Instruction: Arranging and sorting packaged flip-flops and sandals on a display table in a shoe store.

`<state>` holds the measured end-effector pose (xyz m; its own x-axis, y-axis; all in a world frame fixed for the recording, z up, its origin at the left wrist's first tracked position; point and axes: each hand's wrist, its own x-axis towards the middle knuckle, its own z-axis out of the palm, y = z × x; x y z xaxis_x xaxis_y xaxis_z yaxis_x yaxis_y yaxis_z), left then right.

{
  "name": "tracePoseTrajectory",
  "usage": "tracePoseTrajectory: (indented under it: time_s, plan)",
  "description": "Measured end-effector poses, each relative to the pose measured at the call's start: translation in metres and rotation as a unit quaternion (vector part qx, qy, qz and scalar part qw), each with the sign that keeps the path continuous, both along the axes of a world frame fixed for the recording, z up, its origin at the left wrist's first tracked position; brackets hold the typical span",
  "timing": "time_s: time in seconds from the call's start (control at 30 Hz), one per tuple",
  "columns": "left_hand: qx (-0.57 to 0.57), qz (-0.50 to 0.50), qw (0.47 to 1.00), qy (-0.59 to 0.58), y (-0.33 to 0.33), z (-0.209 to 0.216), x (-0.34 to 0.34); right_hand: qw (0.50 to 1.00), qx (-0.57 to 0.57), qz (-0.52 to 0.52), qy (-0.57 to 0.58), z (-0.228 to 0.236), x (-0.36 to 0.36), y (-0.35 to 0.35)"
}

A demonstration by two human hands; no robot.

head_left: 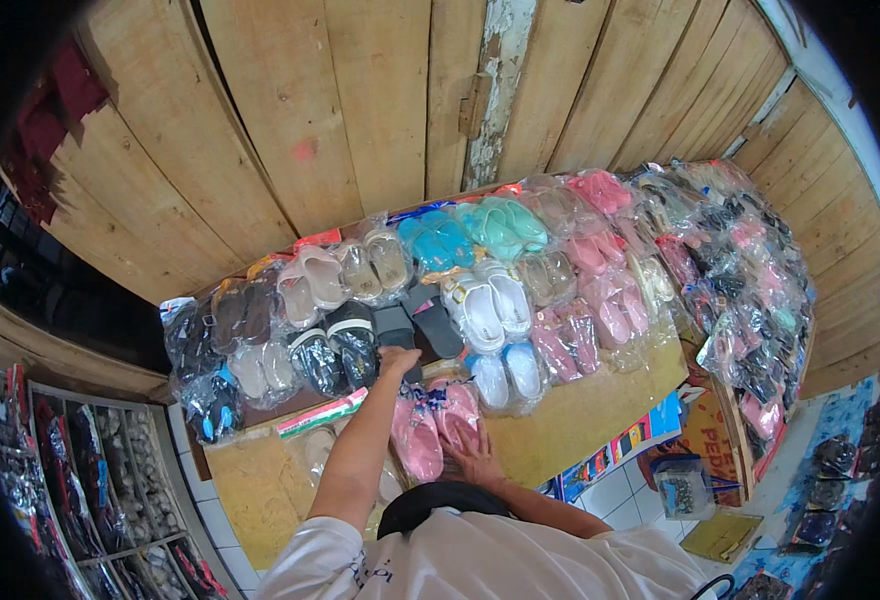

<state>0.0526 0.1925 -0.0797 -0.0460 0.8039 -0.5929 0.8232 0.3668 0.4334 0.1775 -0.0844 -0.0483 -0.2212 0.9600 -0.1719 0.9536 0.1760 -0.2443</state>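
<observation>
Apparently at a positioning step. Resting left hand (400,360) against the dark grey sandals (436,326) among the wrapped pairs (488,308), with fingers curled; cannot tell whether pinching. Placing right hand (474,464), with fingers spread, on the wrapped pink sandals (416,440) at the near side of the yellow tabletop (570,430). Likely calls for steadying the pink sandals while aligning the dark grey sandals.

Right of the pink slippers (418,440), the bench (590,425) front offers passage; bagged sandals (490,312) crowd the back before a plank wall (380,100).
</observation>
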Motion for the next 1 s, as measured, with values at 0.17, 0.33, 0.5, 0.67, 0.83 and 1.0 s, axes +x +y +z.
tracePoseTrajectory:
  time_s: [0.17,0.33,0.5,0.67,0.83,1.0]
  plan:
    - [-0.087,0.253,0.932,-0.243,0.003,-0.037,-0.023,0.999,-0.034,-0.014,0.019,0.004,-0.006,0.005]
    - [-0.129,0.361,0.772,-0.507,0.002,-0.028,-0.013,0.999,-0.028,-0.024,0.015,-0.003,0.007,0.005]
    - [-0.206,0.365,0.690,-0.591,0.015,-0.036,-0.030,0.999,-0.009,-0.024,0.029,-0.003,-0.004,0.009]
    - [-0.220,0.336,0.561,-0.724,0.027,-0.007,-0.022,0.999,-0.044,-0.018,0.009,0.008,-0.009,0.006]
    - [-0.288,0.346,0.495,-0.743,-0.006,0.007,0.002,0.999,-0.031,-0.011,0.000,0.004,-0.001,0.008]
    - [-0.283,0.345,0.449,-0.774,-0.003,0.032,0.011,0.999,-0.020,-0.017,-0.027,-0.001,-0.001,0.022]
